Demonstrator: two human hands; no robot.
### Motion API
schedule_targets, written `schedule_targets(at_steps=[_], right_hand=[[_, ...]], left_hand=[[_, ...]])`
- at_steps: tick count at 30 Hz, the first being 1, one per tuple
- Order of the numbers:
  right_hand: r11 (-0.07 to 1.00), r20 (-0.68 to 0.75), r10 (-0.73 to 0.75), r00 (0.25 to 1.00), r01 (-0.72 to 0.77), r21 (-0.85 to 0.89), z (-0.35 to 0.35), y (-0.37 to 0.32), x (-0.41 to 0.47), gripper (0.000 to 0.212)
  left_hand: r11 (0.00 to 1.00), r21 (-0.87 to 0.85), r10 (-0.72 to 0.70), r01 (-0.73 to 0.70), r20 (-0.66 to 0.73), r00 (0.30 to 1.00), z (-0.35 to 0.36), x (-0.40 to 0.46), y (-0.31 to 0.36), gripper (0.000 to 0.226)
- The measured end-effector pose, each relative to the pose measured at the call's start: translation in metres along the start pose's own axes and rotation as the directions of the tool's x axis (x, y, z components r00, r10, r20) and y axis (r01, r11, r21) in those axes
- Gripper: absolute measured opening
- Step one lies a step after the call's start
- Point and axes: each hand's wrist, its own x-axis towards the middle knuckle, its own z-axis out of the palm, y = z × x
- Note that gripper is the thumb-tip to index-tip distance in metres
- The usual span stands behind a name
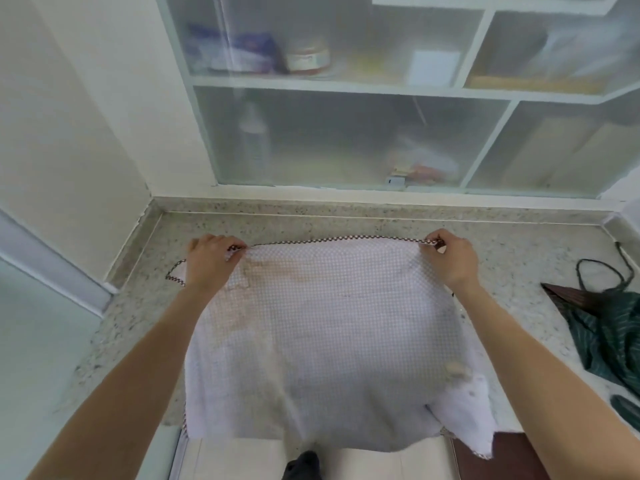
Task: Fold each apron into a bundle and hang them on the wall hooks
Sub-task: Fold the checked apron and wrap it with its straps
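Note:
A white checked apron (329, 327) with dark checkered trim lies spread on the speckled stone counter (346, 223), its near part hanging over the front edge. My left hand (211, 258) pinches the far left corner of the apron. My right hand (450, 258) pinches the far right corner, holding the trimmed edge stretched between both hands. A loop of trim strap (175, 271) pokes out to the left of my left hand. A second, dark green striped apron (613, 334) lies crumpled at the right with a dark cord (595, 271) looping from it.
Behind the counter stands a white shelf unit with frosted sliding panes (346, 133), blurred bottles and packets inside. A white wall (86, 116) closes the left side. Below the counter edge a light floor and a dark shoe (301, 465) show.

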Motion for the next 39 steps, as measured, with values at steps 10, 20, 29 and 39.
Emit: schedule_targets(at_steps=[10,20,29,39], right_hand=[[0.958,-0.038,0.236,0.971,-0.239,-0.156,0.094,0.023,0.125,0.018],[0.937,0.145,0.304,0.942,-0.323,0.132,0.167,0.048,0.165,0.046],[0.910,0.524,0.142,0.840,0.098,-0.404,0.211,0.073,0.124,0.088],[0.926,0.533,0.208,0.820,0.010,-0.378,0.240,0.043,0.129,0.097]], left_hand=[[0.995,0.096,0.014,-0.031,0.169,0.986,0.108,0.131,-0.016,0.015],[0.968,0.134,-0.235,0.213,0.182,0.955,0.181,0.159,-0.001,0.043],[0.959,0.177,-0.282,0.220,0.619,0.733,0.221,0.124,-0.012,0.092],[0.977,0.181,-0.199,0.114,0.568,0.798,0.224,0.138,-0.056,0.090]])
